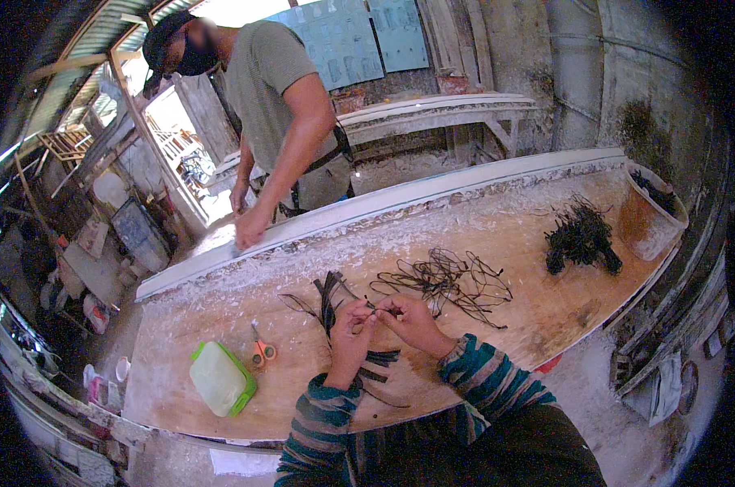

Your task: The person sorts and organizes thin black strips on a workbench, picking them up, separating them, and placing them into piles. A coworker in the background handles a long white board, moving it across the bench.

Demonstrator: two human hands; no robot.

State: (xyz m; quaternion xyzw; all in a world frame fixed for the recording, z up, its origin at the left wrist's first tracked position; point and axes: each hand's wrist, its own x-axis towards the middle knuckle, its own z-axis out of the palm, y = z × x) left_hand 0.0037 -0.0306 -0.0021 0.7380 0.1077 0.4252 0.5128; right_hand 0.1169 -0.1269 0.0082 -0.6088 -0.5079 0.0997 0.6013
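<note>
My left hand (349, 334) and my right hand (412, 321) meet over the wooden worktable (513, 243), both pinching the same thin dark wire strand (375, 309) between the fingertips. Flat black strips (331, 296) fan out under and behind my left hand, and more lie below it toward the table's near edge. A loose tangle of dark wire (444, 280) lies just beyond my right hand. Both my sleeves are striped teal and dark.
Orange-handled scissors (260, 349) and a green-rimmed plastic box (221, 378) lie left of my hands. A heap of dark bundles (580, 237) and an orange bucket (650, 213) sit at the far right. Another person (282, 97) leans on a long white moulding (383, 203) across the table.
</note>
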